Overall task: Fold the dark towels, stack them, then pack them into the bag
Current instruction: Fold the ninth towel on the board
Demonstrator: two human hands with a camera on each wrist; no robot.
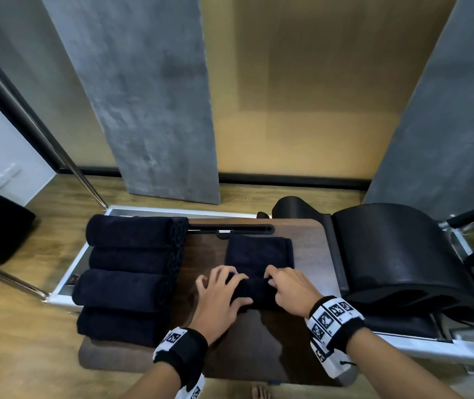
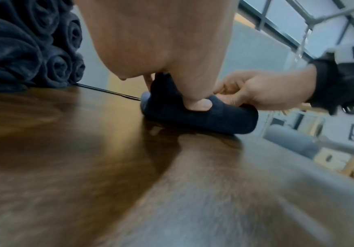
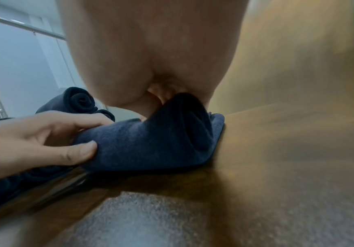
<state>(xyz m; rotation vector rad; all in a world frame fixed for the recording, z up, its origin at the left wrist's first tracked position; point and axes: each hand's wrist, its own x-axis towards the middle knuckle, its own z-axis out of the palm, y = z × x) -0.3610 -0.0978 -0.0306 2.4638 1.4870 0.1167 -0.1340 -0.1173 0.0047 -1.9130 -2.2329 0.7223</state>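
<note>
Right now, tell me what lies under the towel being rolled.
The towel lies on the dark wooden tabletop, both hands on its rolled near end. Whatever is directly beneath it is covered.

The towel (image 1: 259, 254) at frame centre is very dark navy, almost black from the head view and bluer up close. The rolled towels (image 1: 129, 272) at left match it. The surface (image 1: 307, 254) is dark brown woodgrain with a glossy sheen. Both wristbands (image 1: 335, 321) are black with white panels carrying black square-code patterns. Behind stand mottled grey panels (image 1: 155, 96) against a tan wall (image 1: 302, 82).
</note>
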